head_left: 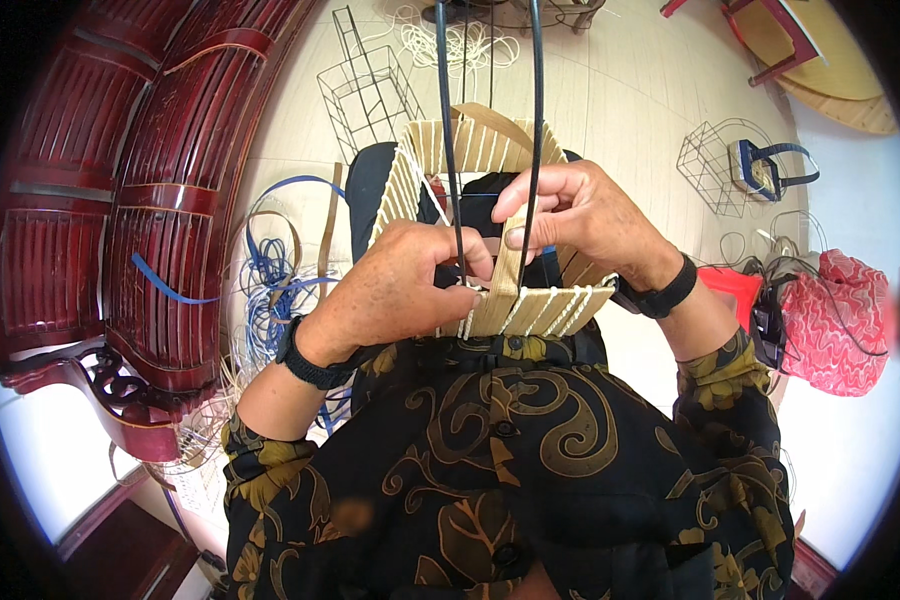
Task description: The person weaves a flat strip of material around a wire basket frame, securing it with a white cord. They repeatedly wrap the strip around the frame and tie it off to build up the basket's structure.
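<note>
The camera sits up on the person's head and looks down, with twelve o'clock pointing away from the body. The flowered shirt [470, 450] is very close and fills up six o'clock. The left hand [402, 278] and right hand [595, 220] are near too, around the middle. The view is so wide that it bends the red bench [185, 195] at ten o'clock and catches floor [620, 85] farther off at one o'clock.

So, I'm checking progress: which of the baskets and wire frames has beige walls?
The beige basket at the left hand and right hand. The upper-left wire frame and right-side wire frame are bare; the small basket is mostly blue.
</note>
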Available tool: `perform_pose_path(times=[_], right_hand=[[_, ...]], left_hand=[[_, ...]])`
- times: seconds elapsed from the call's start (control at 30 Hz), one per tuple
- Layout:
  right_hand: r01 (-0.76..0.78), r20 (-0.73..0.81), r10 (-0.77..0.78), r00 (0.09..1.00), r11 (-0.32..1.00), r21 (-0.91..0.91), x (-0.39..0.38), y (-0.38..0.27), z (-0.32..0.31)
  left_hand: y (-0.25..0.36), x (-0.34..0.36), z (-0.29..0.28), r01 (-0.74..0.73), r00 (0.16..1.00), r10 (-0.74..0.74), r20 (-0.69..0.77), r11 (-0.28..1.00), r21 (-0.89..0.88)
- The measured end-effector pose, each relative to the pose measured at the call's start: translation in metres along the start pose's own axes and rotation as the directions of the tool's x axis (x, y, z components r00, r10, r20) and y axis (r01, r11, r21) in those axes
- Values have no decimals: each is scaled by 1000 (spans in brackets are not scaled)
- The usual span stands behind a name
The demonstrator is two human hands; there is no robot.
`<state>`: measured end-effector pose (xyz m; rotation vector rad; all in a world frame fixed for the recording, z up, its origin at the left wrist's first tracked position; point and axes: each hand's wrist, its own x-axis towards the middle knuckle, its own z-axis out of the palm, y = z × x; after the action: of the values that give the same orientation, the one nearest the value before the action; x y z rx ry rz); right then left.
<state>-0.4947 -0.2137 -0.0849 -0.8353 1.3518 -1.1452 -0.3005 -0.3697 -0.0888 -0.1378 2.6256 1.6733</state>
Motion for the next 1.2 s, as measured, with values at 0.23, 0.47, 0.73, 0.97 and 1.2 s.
perform_pose_path(times=[0.23, 0.47, 0.73, 0.97, 1.2], right_hand=[[24, -14, -24, 1000, 1000, -18, -2, 0, 0], [-34, -15, 33, 999, 999, -28, 3, 3, 0], [-34, -16, 34, 999, 999, 14, 1, 5, -1], [-52, -38, 51, 998, 999, -16, 2, 4, 0], [-180, -33, 181, 983, 983, 24, 9, 12, 1]], left_hand=[[-1, 1, 1, -44, 999, 44, -1, 999, 25], [-7, 2, -1, -85, 993, 94, 68, 988, -126], [3, 4, -3, -31, 994, 34, 104, 999, -25], [-5, 2, 0, -19, 998, 19, 67, 1000, -1], [2, 5, 2, 128, 988, -108, 114, 974, -187]])
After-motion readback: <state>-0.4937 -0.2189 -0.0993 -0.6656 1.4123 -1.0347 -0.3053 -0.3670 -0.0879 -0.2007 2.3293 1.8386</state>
